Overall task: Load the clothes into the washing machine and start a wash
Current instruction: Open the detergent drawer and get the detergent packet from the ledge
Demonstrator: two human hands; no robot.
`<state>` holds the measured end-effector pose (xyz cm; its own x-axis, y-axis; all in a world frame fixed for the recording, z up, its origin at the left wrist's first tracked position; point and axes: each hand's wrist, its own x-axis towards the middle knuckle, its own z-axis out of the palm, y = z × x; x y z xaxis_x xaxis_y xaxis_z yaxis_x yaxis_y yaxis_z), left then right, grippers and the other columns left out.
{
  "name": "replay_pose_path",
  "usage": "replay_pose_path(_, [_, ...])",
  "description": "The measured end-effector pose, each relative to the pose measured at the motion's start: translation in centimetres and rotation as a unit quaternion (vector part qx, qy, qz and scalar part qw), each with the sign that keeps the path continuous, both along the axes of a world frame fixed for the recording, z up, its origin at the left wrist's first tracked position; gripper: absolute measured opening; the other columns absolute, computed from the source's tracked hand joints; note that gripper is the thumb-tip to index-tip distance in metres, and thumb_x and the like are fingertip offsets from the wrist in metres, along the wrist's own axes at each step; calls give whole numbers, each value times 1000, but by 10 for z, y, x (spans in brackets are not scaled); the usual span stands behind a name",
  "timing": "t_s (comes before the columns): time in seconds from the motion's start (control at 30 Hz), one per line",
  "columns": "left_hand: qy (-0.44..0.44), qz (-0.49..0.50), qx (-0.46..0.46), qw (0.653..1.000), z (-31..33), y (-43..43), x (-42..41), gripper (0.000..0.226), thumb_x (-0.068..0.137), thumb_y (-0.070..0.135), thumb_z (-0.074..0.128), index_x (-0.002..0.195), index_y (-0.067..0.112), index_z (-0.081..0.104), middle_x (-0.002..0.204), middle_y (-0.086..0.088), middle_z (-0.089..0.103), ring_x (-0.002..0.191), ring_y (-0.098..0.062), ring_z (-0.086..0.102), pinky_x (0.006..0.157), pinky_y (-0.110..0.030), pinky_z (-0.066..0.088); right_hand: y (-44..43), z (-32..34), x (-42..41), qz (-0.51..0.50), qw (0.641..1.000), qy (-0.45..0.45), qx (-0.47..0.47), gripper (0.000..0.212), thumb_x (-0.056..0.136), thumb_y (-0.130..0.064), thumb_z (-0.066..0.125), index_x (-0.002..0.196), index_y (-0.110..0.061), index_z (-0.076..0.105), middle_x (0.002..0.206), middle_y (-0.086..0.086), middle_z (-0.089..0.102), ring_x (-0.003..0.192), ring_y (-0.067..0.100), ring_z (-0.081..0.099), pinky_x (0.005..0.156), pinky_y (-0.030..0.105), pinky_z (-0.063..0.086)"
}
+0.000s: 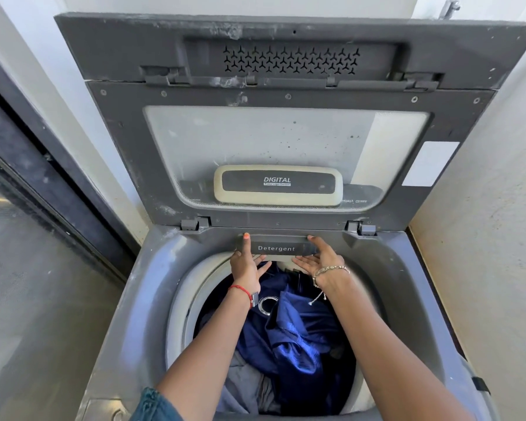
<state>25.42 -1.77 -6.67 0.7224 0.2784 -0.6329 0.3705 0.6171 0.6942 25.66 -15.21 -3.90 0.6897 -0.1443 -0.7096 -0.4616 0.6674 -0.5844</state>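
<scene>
The washing machine, a grey top-loader, fills the centre of the frame with its lid raised upright in the upper half. The lid carries a translucent window panel and a cream handle block labelled "DIGITAL". A vent grille sits in the folded upper lid section near the top of the frame.

The drum opens in the lower centre. The clothes lie inside it: dark blue fabric piled across the middle, with a grey garment at the lower left of the opening. A metal ring shows among the blue fabric.

The detergent drawer, a dark panel marked "Detergent", sits at the rear rim of the tub, just below the lid hinges.

The left hand grips the left end of the drawer front, with one finger laid over its top edge and the others below it. The right hand holds the right end in the same manner, palm facing inward. Whether the drawer is seated flush or pulled out cannot be told.

A red thread band circles the left wrist; a chain bracelet circles the right wrist. A pale wall stands at the right of the frame, and a dark door frame runs along the left
</scene>
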Motion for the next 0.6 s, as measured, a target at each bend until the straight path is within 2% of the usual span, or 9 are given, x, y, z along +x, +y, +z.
replay_pose_path(0.07, [1,2,3,1000,-1,-1,-1,53,89,44,57,123,6,43,114,-15,46,78,-24,59,59,-32,53,2,3,1,-18,1000,-5,-5,38,81,-2,63,115,7,48,123,30,44,114,50,50,86,52,50])
replay_pose_path(0.13, [3,3,10,1000,-2,-1,-1,57,89,44,56,128,4,42,108,-17,48,75,-22,58,59,-29,52,3,6,3,-34,999,-10,-17,25,80,-2,63,102,-1,52,117,24,48,108,48,54,78,47,53])
replay_pose_path(0.3, [17,11,59,998,-3,-2,4,47,90,40,54,116,3,45,96,-16,50,68,-21,57,60,-28,53,8,10,2,-42,998,4,-46,47,77,-6,64,121,0,48,110,20,50,84,36,61,59,40,57])
replay_pose_path(0.43, [16,25,70,997,-5,-5,7,46,90,39,53,116,2,45,86,-14,50,64,-20,56,56,-27,54,8,7,4,-48,998,6,-44,36,77,-5,63,107,-4,45,108,20,50,98,41,61,67,41,56])
replay_pose_path(0.53, [11,31,66,997,-6,-5,8,43,92,40,52,114,4,42,98,-18,49,66,-20,56,46,-23,55,9,4,4,-56,997,2,-44,33,75,-4,63,101,-4,42,105,21,50,82,37,60,63,42,56])
replay_pose_path(0.6, [13,34,70,997,-4,-8,8,42,92,40,52,111,4,42,103,-18,46,71,-22,56,46,-22,54,10,4,3,-62,997,-3,-46,33,74,-5,63,99,-4,41,104,21,51,77,36,60,61,43,56])
